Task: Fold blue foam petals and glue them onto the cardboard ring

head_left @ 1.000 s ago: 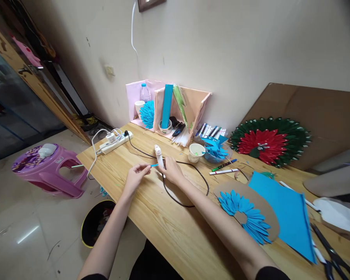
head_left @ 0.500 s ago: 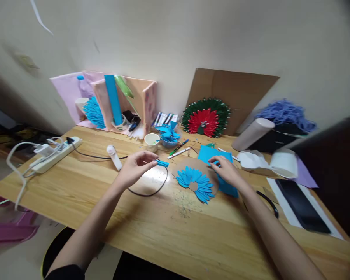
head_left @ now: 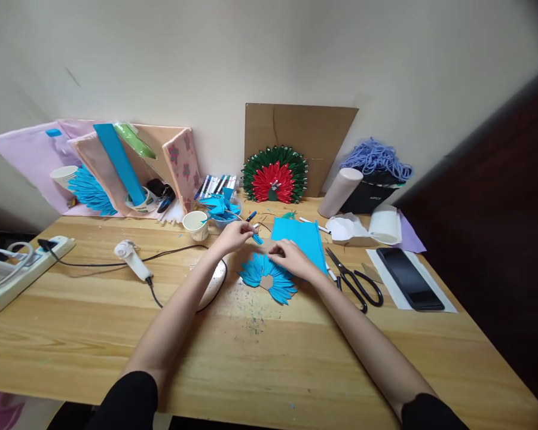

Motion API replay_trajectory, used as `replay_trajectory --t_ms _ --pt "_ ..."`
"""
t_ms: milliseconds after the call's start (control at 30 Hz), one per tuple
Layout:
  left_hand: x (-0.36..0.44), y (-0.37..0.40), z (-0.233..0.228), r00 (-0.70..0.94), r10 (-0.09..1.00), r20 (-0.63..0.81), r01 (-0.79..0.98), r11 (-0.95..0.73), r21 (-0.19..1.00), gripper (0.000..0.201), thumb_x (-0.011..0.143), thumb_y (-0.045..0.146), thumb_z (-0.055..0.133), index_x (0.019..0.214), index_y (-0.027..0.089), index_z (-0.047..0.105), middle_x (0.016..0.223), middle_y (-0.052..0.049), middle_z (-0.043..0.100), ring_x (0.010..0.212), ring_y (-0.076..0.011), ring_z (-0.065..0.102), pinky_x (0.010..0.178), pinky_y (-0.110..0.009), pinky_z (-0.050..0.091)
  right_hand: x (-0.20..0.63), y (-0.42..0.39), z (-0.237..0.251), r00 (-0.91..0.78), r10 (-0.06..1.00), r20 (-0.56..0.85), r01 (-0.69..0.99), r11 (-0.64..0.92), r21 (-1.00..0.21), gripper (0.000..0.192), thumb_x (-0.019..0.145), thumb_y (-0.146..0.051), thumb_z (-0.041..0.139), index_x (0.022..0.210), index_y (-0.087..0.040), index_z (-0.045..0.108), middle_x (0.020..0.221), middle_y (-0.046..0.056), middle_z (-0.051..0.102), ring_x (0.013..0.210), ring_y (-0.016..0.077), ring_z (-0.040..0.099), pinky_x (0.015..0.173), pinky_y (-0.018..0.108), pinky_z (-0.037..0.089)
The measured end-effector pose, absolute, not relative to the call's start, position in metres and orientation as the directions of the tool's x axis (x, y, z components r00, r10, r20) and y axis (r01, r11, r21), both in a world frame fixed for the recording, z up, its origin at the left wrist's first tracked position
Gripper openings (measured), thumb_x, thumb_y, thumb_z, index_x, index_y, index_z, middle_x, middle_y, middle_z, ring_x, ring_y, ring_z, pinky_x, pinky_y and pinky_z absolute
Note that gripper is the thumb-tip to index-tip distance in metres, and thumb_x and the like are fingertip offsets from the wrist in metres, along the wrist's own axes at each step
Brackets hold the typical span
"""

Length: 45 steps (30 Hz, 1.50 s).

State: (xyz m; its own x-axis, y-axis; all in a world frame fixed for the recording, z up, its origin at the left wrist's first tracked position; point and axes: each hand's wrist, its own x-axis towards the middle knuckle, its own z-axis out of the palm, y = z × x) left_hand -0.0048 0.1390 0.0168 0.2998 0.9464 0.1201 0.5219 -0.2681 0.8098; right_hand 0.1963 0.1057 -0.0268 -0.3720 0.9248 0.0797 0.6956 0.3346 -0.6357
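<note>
My left hand (head_left: 234,236) pinches a small folded blue petal (head_left: 257,239) above the far edge of a brown cardboard disc. On that disc lies a fan of blue petals (head_left: 280,291) around a bare cardboard centre (head_left: 266,281). My right hand (head_left: 292,260) rests at the fan's upper right, its fingertips closed together against the petals; whatever they pinch is hidden. Just beyond it lies a blue sheet (head_left: 298,236). To its right are black-handled scissors (head_left: 352,278).
A white glue gun (head_left: 133,261) with a black cord lies left, near a power strip (head_left: 49,272). A paper cup (head_left: 195,226) and a bowl of blue pieces (head_left: 224,212) stand behind. A green-and-red petal fan (head_left: 275,176) leans on cardboard. A phone (head_left: 410,279) lies right.
My left hand has brought the blue petal closer to the fan. My right hand has come from the blue sheet onto the fan's petals. The camera view has turned right.
</note>
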Motion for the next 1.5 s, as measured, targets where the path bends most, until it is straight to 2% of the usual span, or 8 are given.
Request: replay_trajectory --t_ms 267,400,600,700,1000,1133,1500 --pt "0.006 0.145 0.001 0.362 0.931 0.047 0.594 -0.269 0.758 0.021 0.071 0.007 0.052 0.077 0.016 0.069 0.08 -0.006 0.071 0.082 -0.0209 0.064 0.08 -0.03 0.046 0.195 0.109 -0.029 -0.437 0.894 0.096 0.595 0.368 -0.714 0.01 0.077 -0.027 0.059 0.075 -0.019 0.065 0.079 0.002 0.064 0.081 0.0177 0.053 0.074 0.031 0.036" --pt "0.007 0.143 -0.003 0.397 0.918 0.015 0.604 -0.273 0.749 0.019 0.075 0.011 0.051 0.082 0.013 0.069 0.085 -0.007 0.07 0.084 -0.0202 0.063 0.08 -0.03 0.046 0.198 0.108 -0.029 -0.457 0.883 0.107 0.542 0.372 -0.753 0.01 0.078 -0.027 0.061 0.075 -0.019 0.063 0.078 0.002 0.062 0.078 0.0176 0.052 0.074 0.031 0.037" --pt "0.007 0.143 -0.02 0.456 0.889 0.038 0.484 -0.284 0.827 0.019 0.08 0.016 0.049 0.087 0.013 0.066 0.091 -0.006 0.069 0.086 -0.0171 0.062 0.079 -0.027 0.046 0.202 0.1 -0.029 -0.477 0.87 0.125 0.47 0.373 -0.8 0.012 0.081 -0.031 0.059 0.077 -0.019 0.06 0.081 0.002 0.062 0.079 0.0173 0.053 0.079 0.034 0.036" --pt "0.002 0.138 -0.02 0.449 0.893 0.043 0.434 -0.26 0.863 0.019 0.081 0.017 0.049 0.088 0.012 0.065 0.094 -0.006 0.068 0.086 -0.0167 0.061 0.078 -0.027 0.046 0.202 0.095 -0.028 -0.501 0.856 0.128 0.433 0.375 -0.82 0.011 0.081 -0.03 0.059 0.078 -0.019 0.06 0.081 0.002 0.063 0.08 0.0176 0.053 0.076 0.033 0.039" --pt "-0.012 0.11 0.001 0.517 0.838 -0.175 0.489 -0.121 0.864 0.018 0.079 0.016 0.049 0.088 0.011 0.065 0.086 -0.006 0.069 0.077 -0.0159 0.062 0.07 -0.025 0.047 0.2 0.081 -0.032 -0.54 0.816 0.207 0.345 0.439 -0.829 0.007 0.079 -0.027 0.063 0.077 -0.02 0.063 0.078 0.003 0.062 0.081 0.0177 0.053 0.072 0.032 0.042" --pt "-0.008 0.112 -0.005 0.515 0.843 -0.158 0.522 -0.162 0.838 0.019 0.079 0.014 0.049 0.09 0.012 0.065 0.091 -0.007 0.069 0.08 -0.0157 0.062 0.072 -0.025 0.047 0.201 0.081 -0.035 -0.541 0.808 0.233 0.342 0.465 -0.817 0.005 0.078 -0.025 0.064 0.076 -0.021 0.063 0.076 0.003 0.063 0.078 0.0176 0.053 0.073 0.034 0.041" --pt "-0.001 0.12 -0.011 0.602 0.779 -0.172 0.549 -0.249 0.798 0.018 0.079 0.013 0.051 0.09 0.014 0.064 0.083 -0.004 0.069 0.074 -0.0137 0.061 0.065 -0.022 0.044 0.2 0.082 -0.034 -0.545 0.808 0.225 0.358 0.467 -0.809 0.005 0.078 -0.025 0.064 0.076 -0.022 0.063 0.073 0.002 0.063 0.075 0.0176 0.052 0.071 0.035 0.04"
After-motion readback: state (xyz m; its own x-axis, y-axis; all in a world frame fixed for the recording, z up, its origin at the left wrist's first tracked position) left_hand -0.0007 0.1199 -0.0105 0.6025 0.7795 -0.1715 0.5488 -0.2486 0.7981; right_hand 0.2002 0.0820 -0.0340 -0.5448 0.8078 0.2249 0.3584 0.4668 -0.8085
